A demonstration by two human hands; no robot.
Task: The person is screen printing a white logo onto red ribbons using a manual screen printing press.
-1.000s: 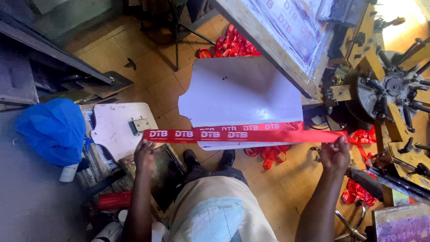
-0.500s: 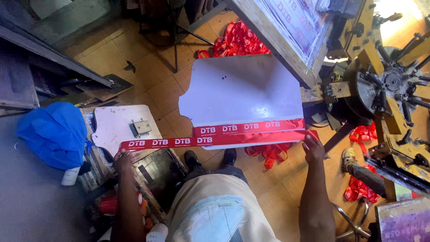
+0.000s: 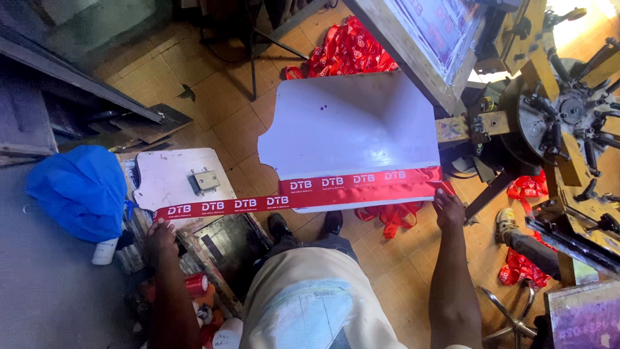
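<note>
Ribbon (image 3: 290,197), red with white printed lettering, stretches taut between our two hands across the lower edge of the white printing board (image 3: 352,126). We hold its left end with our left hand (image 3: 158,236), fingers closed around the strip just in front of a smaller white board (image 3: 171,178) that carries a small metal bracket (image 3: 205,181). Our right hand (image 3: 449,207) pins the other end at the right corner of the big board, fingers curled down onto the ribbon there. The right half of the strip lies flat along the board's front margin; the left half spans the gap to the smaller board, hanging free above the tiled floor (image 3: 213,97).

Beyond the board, we see the wooden frame of a printing screen (image 3: 413,45) tilted up, and to its right a metal carousel hub (image 3: 568,116) with radiating arms. Heaps of more red ribbon lie on the floor: one pile (image 3: 349,48) behind the board, another (image 3: 391,216) just under its front edge, and more (image 3: 526,187) near the machine's base. A blue cloth bundle (image 3: 81,190) sits to our left, with a small white bottle (image 3: 104,251) beside it. Our light trousers (image 3: 310,304) and dark shoes (image 3: 279,226) fill the bottom of the view.
</note>
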